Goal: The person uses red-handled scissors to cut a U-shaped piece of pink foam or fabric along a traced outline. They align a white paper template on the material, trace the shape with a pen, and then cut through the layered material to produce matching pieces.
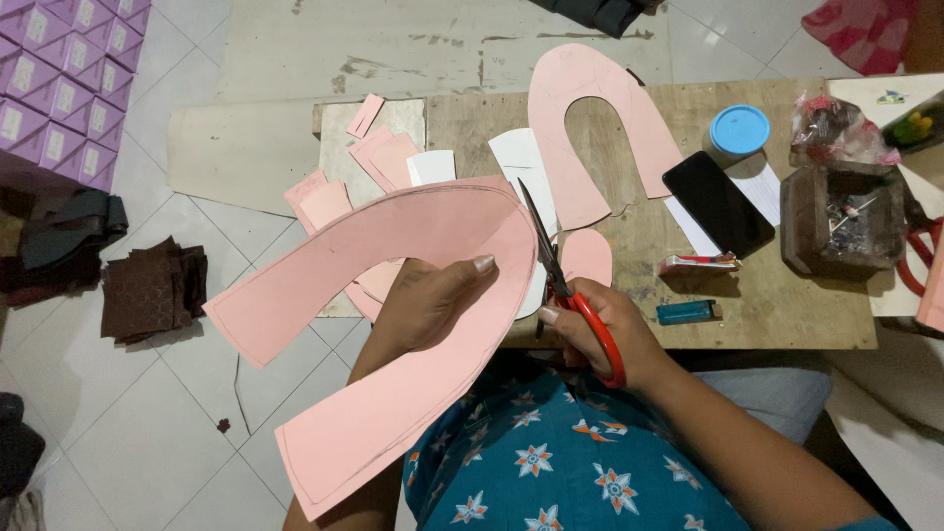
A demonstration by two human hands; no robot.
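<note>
My left hand (433, 300) grips a large U-shaped sheet of pink card (324, 285) with a pencil outline near its edge, thumb on top. My right hand (600, 329) holds red-handled scissors (565, 285); their blades are parted at the sheet's curved right edge. A second, cut-out pink U-shape (600, 128) lies on the wooden board (787, 305) beyond the scissors. A small pink oval piece (587, 256) sits just right of the blades.
Pink and white offcuts (379, 157) lie at the board's left. A black phone (718, 204), blue lid (738, 130), blue lighter (685, 313), small red pack (696, 264) and brown box (841, 221) sit at right. Purple boxes (59, 79) and dark brown pieces (152, 290) occupy the tiled floor at left.
</note>
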